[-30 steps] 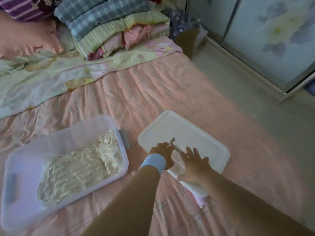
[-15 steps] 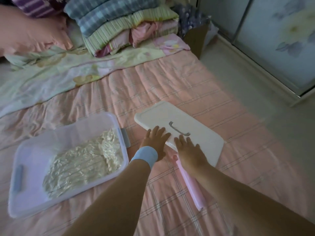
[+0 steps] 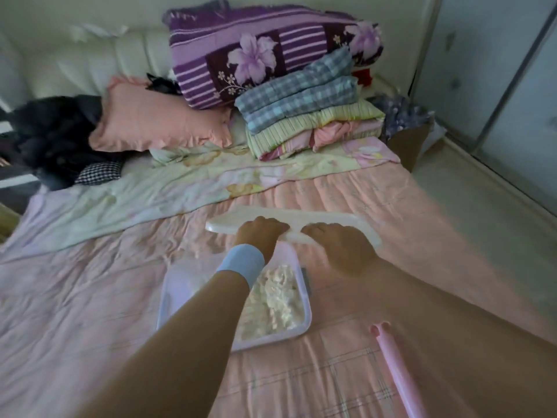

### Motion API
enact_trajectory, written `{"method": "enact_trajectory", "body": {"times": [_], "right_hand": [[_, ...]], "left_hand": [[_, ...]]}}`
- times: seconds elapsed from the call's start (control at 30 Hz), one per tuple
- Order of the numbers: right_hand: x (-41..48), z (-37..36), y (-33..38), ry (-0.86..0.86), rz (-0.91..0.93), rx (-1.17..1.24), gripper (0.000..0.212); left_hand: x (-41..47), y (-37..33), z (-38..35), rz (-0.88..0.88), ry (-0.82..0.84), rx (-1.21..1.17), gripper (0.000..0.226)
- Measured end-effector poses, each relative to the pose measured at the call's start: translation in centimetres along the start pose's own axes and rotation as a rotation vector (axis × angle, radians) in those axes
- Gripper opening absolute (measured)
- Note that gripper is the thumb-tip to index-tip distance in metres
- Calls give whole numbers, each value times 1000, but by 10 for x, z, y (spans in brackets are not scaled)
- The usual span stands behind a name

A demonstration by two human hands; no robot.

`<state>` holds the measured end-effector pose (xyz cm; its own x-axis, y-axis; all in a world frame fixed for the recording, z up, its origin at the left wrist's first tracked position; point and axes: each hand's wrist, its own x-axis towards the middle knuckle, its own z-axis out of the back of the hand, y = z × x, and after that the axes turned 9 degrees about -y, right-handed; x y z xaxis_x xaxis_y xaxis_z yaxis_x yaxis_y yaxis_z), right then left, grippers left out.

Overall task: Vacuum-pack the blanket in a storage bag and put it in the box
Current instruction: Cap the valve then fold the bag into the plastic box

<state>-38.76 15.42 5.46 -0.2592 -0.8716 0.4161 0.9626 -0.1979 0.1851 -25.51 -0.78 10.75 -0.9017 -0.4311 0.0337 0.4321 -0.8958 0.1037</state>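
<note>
Both left hand [image 3: 259, 233] and right hand [image 3: 337, 245] clamp the near edge of the flat white plastic lid [image 3: 331, 220], raised just beyond the translucent plastic box [image 3: 177, 285] holding the crumpled cream vacuum-packed blanket [image 3: 277, 303]; advise squaring corners to rim before pressing.

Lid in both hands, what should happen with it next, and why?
Probably lower the lid onto the box and line up the edges. The left hand and right hand grip its near edge, holding it raised just beyond the open box, and the vacuum-packed blanket already lies inside.
</note>
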Motion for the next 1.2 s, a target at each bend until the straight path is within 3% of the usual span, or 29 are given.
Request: {"method": "enact_trajectory", "body": {"times": [0.3, 0.47, 0.6, 0.8, 0.93, 1.07, 1.2], "right_hand": [[44, -70, 95, 261, 139, 11, 74], [27, -77, 127, 576, 101, -30, 73], [6, -82, 140, 718, 31, -65, 80], [-22, -102, 149, 669, 81, -87, 55], [-23, -121, 143, 643, 54, -208, 65], [-22, -133, 140, 660, 21, -344, 95], [-26, -138, 137, 604, 54, -326, 85]], "left_hand": [[-87, 122, -54, 190, 277, -150, 72], [-128, 137, -77, 198, 378, -154, 72], [-145, 133, -97, 183, 454, -193, 79], [-157, 121, -124, 174, 413, -189, 74], [-155, 121, -140, 197, 427, -180, 85], [-153, 118, -152, 177, 442, -135, 100], [-156, 117, -159, 167, 346, -113, 94]]}}
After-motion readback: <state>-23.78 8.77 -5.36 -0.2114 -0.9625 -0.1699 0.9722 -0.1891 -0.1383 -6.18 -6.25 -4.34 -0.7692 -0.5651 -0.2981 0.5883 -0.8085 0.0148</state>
